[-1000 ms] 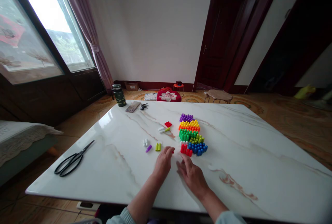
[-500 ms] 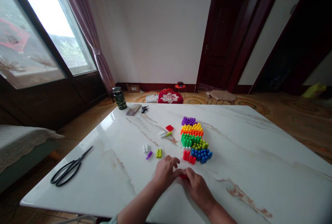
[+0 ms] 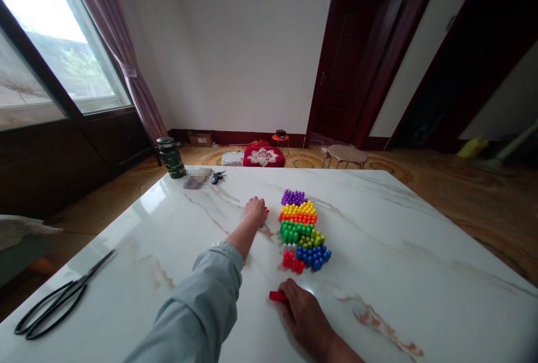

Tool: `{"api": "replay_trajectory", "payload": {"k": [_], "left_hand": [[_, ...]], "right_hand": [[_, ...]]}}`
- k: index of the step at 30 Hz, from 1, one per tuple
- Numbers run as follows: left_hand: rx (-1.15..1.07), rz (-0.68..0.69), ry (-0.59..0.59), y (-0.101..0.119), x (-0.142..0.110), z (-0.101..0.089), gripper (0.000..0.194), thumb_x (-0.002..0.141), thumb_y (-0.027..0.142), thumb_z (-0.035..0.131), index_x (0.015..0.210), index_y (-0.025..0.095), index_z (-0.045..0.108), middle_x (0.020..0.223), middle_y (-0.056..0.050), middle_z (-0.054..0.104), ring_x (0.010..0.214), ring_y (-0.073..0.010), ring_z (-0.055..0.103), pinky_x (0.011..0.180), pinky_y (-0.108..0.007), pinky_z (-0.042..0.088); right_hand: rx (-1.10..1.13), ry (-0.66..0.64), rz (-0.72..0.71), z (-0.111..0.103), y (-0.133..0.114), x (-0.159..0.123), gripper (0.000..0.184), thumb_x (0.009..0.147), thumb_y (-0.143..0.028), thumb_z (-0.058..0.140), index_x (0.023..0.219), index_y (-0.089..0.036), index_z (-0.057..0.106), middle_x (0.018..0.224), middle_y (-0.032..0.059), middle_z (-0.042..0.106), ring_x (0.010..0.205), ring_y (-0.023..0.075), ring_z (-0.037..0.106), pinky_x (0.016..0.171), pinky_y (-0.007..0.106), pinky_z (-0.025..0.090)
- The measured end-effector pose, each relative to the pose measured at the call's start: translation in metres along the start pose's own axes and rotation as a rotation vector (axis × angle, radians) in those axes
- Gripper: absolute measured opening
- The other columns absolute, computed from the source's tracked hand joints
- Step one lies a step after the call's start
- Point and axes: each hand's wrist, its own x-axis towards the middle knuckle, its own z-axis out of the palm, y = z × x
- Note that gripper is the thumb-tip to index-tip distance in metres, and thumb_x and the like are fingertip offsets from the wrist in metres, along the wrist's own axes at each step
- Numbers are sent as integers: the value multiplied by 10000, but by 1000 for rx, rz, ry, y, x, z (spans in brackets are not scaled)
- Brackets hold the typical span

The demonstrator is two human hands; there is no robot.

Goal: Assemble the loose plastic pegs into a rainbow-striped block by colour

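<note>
My left hand [image 3: 255, 212] is stretched forward over the table, its fingers curled down on small red plastic pegs [image 3: 266, 209] that mostly hide beneath it. Near the front, my right hand [image 3: 306, 312] grips a red peg [image 3: 277, 296], whose end sticks out to the left. Beyond that hand stand rows of round-topped plastic pegs grouped by colour: red pegs [image 3: 293, 262] nearest, blue pegs [image 3: 314, 256], light-green pegs [image 3: 312, 238], green pegs [image 3: 291, 232], orange pegs [image 3: 298, 217], yellow pegs [image 3: 299, 207] and purple pegs [image 3: 294, 197]. My left sleeve [image 3: 197, 296] covers the area left of them.
On the white marbled table [image 3: 378, 228], black-handled scissors [image 3: 63, 301] lie at the left. A dark green flask [image 3: 171, 158], a blurred-out flat object [image 3: 196, 178] and keys [image 3: 217, 177] are at the far left edge. Stools stand on the floor beyond.
My left hand has left my right hand and reached forward to the loose red pegs. My right hand keeps the red peg. The view has swung slightly right.
</note>
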Motion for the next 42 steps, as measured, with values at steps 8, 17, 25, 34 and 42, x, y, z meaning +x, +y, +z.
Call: {"api": "replay_trajectory", "payload": {"k": [8, 17, 25, 34, 42], "left_hand": [[-403, -30, 91, -15, -71, -30, 303, 819, 349, 593, 982, 141, 739, 883, -90, 718, 888, -231, 645, 736, -282, 470], [-1290, -310, 15, -36, -216, -7, 554, 583, 501, 824, 982, 129, 729, 791, -65, 715, 605, -111, 618, 560, -193, 473], [-1164, -250, 15, -39, -219, 7, 531, 629, 529, 781, 963, 128, 679, 704, -35, 701, 537, -146, 659, 482, -221, 523], [-1285, -140, 81, -37, -220, 11, 448, 637, 480, 800, 834, 156, 562, 717, -16, 696, 609, -129, 663, 597, -235, 551], [-1273, -105, 114, -32, -224, 12, 374, 725, 445, 751, 852, 183, 515, 696, -12, 711, 644, -151, 684, 599, -218, 508]], "right_hand": [[46, 38, 24, -5, -4, 3, 67, 922, -213, 458, 911, -208, 523, 863, 28, 601, 743, 162, 624, 670, 249, 485], [420, 238, 202, -2, -17, 6, 186, 805, -232, 556, 975, -176, 608, 832, 50, 683, 701, 164, 645, 683, 275, 540], [697, 335, 377, 9, -28, 13, 316, 812, -411, 615, 975, -146, 666, 809, 61, 694, 671, 172, 614, 627, 282, 528], [817, 249, 427, 13, -27, 10, 408, 862, -496, 560, 1058, -150, 648, 727, 52, 699, 544, 158, 592, 516, 261, 492], [715, 250, 412, 14, -29, 10, 353, 894, -460, 515, 1024, -168, 664, 673, 30, 674, 511, 151, 569, 512, 259, 468]]}}
